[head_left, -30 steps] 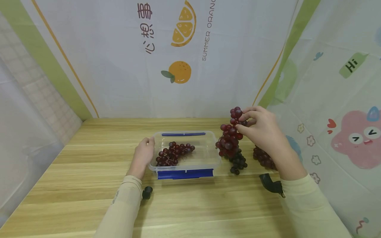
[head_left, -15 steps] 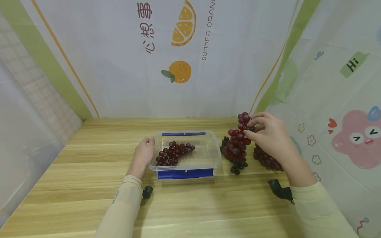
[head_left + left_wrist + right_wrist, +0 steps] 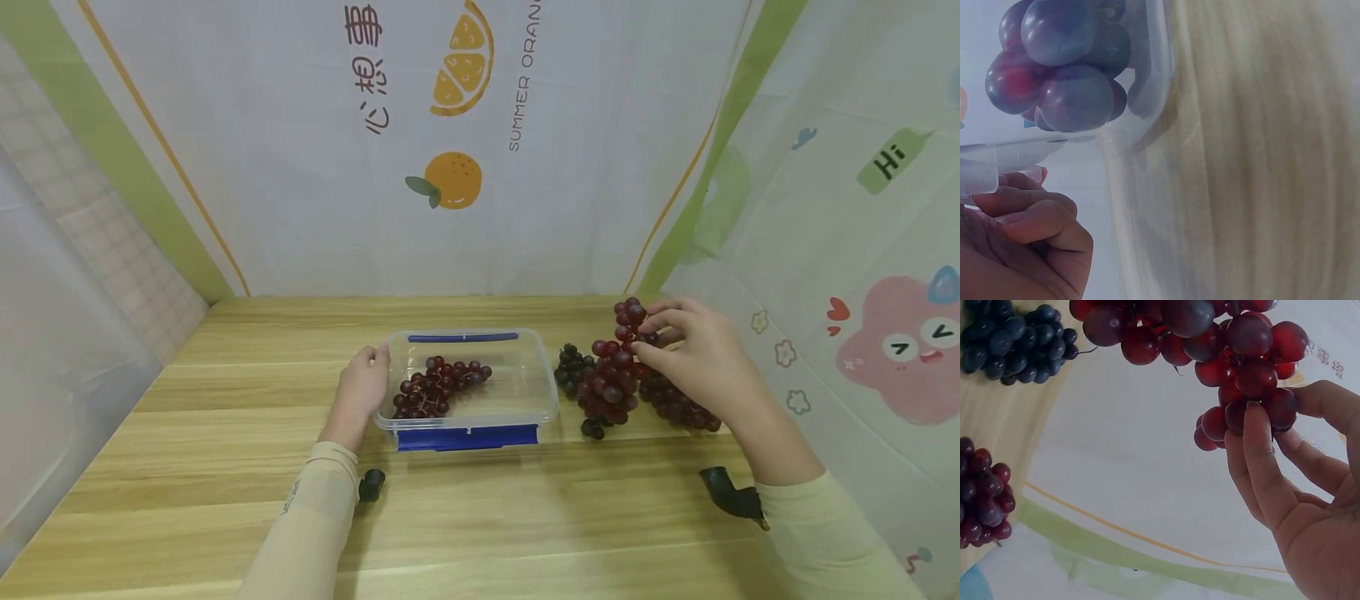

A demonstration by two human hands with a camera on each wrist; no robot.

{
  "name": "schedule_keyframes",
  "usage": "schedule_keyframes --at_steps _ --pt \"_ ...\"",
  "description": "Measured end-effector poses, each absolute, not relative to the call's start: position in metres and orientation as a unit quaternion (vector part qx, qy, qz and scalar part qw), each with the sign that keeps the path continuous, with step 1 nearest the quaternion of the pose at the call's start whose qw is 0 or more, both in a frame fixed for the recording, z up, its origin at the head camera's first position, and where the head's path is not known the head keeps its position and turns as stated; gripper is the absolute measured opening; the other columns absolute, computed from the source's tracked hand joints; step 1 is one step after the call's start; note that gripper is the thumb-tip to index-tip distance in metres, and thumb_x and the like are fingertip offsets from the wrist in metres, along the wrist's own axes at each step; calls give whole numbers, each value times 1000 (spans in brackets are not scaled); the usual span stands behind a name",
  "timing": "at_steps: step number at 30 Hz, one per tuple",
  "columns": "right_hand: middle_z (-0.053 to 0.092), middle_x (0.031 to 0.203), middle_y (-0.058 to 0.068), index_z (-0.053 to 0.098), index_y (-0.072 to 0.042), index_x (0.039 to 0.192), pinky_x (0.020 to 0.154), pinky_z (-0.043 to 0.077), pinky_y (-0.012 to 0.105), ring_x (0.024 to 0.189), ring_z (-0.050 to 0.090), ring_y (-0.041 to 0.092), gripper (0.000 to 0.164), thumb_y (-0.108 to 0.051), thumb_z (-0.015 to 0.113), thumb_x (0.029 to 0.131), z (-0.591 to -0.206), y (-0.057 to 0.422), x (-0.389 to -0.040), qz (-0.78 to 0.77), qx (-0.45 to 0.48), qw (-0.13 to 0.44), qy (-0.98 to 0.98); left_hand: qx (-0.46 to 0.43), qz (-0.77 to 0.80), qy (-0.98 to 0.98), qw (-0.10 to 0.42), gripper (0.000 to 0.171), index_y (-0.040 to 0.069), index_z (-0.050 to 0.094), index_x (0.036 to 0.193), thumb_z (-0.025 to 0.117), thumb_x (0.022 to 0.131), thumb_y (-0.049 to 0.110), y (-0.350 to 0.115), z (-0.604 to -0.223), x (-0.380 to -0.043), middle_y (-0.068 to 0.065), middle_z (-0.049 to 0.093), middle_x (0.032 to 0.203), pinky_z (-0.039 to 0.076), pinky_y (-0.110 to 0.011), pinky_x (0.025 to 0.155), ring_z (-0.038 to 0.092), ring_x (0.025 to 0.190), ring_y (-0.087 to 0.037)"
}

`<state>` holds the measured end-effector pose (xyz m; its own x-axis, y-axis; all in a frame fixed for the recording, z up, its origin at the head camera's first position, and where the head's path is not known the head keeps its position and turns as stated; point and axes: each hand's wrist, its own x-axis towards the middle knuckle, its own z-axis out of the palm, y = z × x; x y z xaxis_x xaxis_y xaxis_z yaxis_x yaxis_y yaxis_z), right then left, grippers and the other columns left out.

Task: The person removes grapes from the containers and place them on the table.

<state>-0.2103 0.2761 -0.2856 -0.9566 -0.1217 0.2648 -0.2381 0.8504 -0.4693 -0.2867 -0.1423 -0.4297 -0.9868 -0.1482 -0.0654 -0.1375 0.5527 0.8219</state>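
Observation:
My left hand (image 3: 363,387) grips the left rim of a clear plastic food container (image 3: 551,379) with blue side clips; in the left wrist view its curled fingers (image 3: 1047,222) are at the container's edge. A bunch of red grapes (image 3: 435,387) lies inside, toward the left. My right hand (image 3: 693,358) pinches the upper end of another red grape bunch (image 3: 611,379), which hangs to the right of the container. Behind it, partly hidden, a bunch of dark grapes (image 3: 570,367) lies on the table. A further red bunch (image 3: 678,407) lies under my right hand.
The wooden table (image 3: 195,433) runs back to a white cloth (image 3: 300,167) printed with oranges. A second patterned cloth (image 3: 840,225) hangs along the right side. Black curved pieces (image 3: 731,496) show beside both wrists.
My right hand has moved right and down with the red grape bunch, away from the container. More of the dark bunch shows at its left. My left hand and the container have not moved.

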Motion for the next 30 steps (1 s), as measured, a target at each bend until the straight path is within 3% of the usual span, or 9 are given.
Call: schedule_keyframes --at_steps 15,23,30 --pt "60 143 27 76 1 112 77 65 51 107 72 47 27 -21 78 96 -301 300 -207 233 96 102 -962 86 -467 -880 1 58 -1 56 136 27 115 45 -142 -429 -288 -33 58 146 41 -66 120 53 139 -53" --pt "65 138 23 77 -2 105 75 63 40 99 76 34 21 -17 83 91 -312 298 -198 224 97 85 -966 83 -467 -880 2 60 -1 56 137 27 115 47 -141 -429 -287 -32 60 143 43 -65 117 56 134 -50" --pt "67 139 20 77 -7 100 63 55 25 96 76 27 17 -19 84 91 -322 297 -191 240 102 57 -964 84 -468 -880 1 63 -1 55 139 25 114 49 -141 -429 -287 -32 60 142 44 -65 115 57 131 -49"
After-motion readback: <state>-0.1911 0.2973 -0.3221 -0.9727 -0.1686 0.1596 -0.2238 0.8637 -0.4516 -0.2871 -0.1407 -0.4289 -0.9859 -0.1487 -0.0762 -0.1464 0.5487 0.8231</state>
